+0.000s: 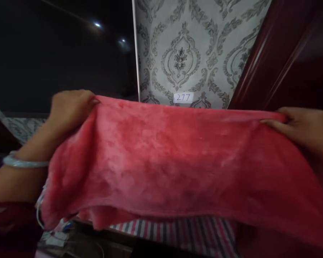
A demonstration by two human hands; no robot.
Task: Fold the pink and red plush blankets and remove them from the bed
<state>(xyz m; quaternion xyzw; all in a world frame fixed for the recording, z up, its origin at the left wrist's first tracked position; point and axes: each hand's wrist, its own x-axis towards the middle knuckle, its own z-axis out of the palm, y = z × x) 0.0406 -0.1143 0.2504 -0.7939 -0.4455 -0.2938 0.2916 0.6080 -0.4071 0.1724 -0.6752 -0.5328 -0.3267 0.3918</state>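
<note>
- The pink blanket (177,161) is the biggest thing in view. It is stretched across the middle, held up in the air by its top edge, with the rest hanging down toward the person.
- It looks plush and soft, with no stiffness: it sags between the two grips and bunches at the lower left. I judge it light enough to hold up, but floppy, so it will droop wherever it is not held.
- The fuzzy pile should give good grip and is not likely to slip. Nothing about it is fragile.
- The best places to hold it are the two ends of the top edge, where it is held now.
- Striped cloth (183,233) shows just under the blanket's lower edge.
- The left hand (70,107) is closed over the top left end, fingers curled round the fabric. A pale bangle (24,163) sits on that wrist.
- The right hand (301,125) pinches the top right end, fingers nearly straight and pressed together on the edge.
- A small label (183,97) reading 277 is on the patterned wall behind.
</note>
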